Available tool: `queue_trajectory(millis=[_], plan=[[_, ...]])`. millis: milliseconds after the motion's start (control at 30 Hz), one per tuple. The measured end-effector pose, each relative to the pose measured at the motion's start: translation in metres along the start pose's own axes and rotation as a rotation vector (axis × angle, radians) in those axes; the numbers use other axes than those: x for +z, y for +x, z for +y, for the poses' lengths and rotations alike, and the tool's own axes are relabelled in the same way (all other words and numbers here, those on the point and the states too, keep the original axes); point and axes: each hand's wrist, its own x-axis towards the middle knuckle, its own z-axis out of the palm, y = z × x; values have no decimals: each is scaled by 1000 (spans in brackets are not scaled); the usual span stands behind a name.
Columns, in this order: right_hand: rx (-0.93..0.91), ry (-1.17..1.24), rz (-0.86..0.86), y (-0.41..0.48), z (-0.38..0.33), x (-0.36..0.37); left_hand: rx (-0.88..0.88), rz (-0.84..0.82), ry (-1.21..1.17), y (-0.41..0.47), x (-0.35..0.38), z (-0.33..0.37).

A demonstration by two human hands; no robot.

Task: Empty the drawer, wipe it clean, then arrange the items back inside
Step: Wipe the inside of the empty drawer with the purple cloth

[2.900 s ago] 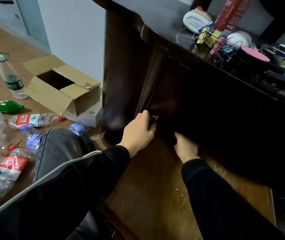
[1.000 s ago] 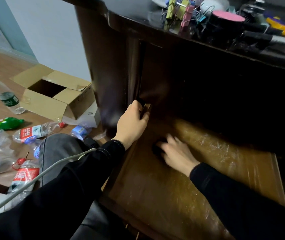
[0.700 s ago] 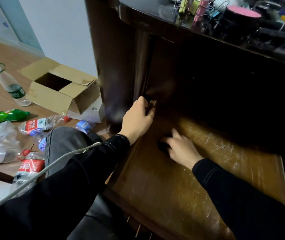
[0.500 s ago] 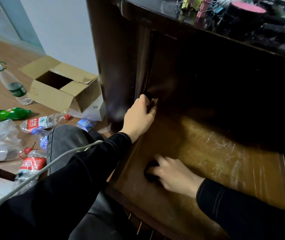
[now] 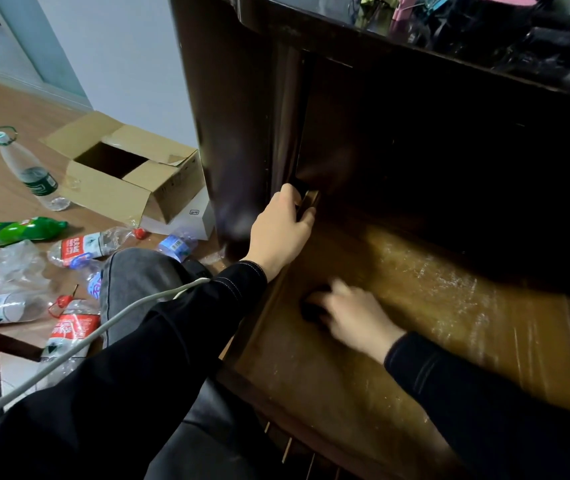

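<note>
Head camera looks down at my person's lap and a brown wooden drawer (image 5: 450, 306) pulled out from a big dark shiny desk (image 5: 242, 98). The drawer's flat bottom is smooth and shiny, with lots of pale scratches. The left hand (image 5: 282, 230) holds the drawer's left side wall where it meets the desk, with the fingers curled tight over its top edge. The right hand (image 5: 353, 317) lies inside the drawer near the left wall, on a small dark soft lump (image 5: 311, 308). It is blurry, so I cannot tell if those fingers grab the lump or just press it.

On the wood floor sits an open tan cardboard box (image 5: 127, 174). Near it stands a clear plastic bottle with a green label (image 5: 30, 171). A squashed green bottle (image 5: 20, 230) and a clear bottle with a red label (image 5: 86, 245) lie flat. The white writing on the labels is too small to read.
</note>
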Motion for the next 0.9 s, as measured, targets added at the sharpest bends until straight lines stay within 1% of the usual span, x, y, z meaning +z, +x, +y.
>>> queue_trajectory(millis=[33,67,100,133,167,200,233,267,300,367,400,433,467,500,533,567,600,633,700,733,767,800,867,900], plan=[[82,-8,17,9,4,-5,-1,0,-1,0,0,1],[124,-26,22,14,2,-8,-1,1,1,-1,-1,1],[100,-32,21,12,-5,-7,0,-1,3,-1,-1,1],[5,-31,10,4,-15,-1,2,-2,4,0,-1,1],[-99,2,-36,-10,-28,6,2,-3,1,0,-1,0],[-189,23,-117,-25,-38,12,1,-5,-4,0,-1,0],[-241,23,-174,-31,-42,15,0,-7,-8,0,-1,0],[-249,20,-181,-28,-40,15,-2,-7,-8,0,-1,0],[-207,17,-128,-18,-35,10,-5,-7,-6,0,-2,0],[-20,34,-8,4,-18,-1,-3,-2,-2,0,-2,1],[59,14,24,10,-14,-4,-1,1,4,0,-2,1],[78,-4,46,12,-17,-5,-1,2,9,0,-2,1],[34,-3,46,8,-26,-1,-1,-1,11,0,-2,1],[-59,14,-1,-1,-38,6,1,-5,10,1,-2,1],[-160,46,-84,-15,-51,12,1,-7,8,1,-1,0],[-228,55,-155,-22,-56,16,0,-7,6,1,-1,0],[-247,62,-181,-21,-55,14,-2,-4,3,1,0,0],[-212,70,-134,-12,-50,9,-6,-1,1,1,0,0],[-30,67,11,11,-33,0,-12,-1,-1,1,0,1],[38,41,48,16,-31,-2,-13,1,-1,0,0,1],[44,37,57,17,-35,0,-14,2,-2,0,-1,1],[-15,60,33,12,-44,7,-11,0,-3,0,-2,2],[-215,129,-123,-12,-67,18,-8,-5,-6,-1,-3,2],[-251,152,-185,-18,-71,20,-7,-8,-9,-2,-3,2]])
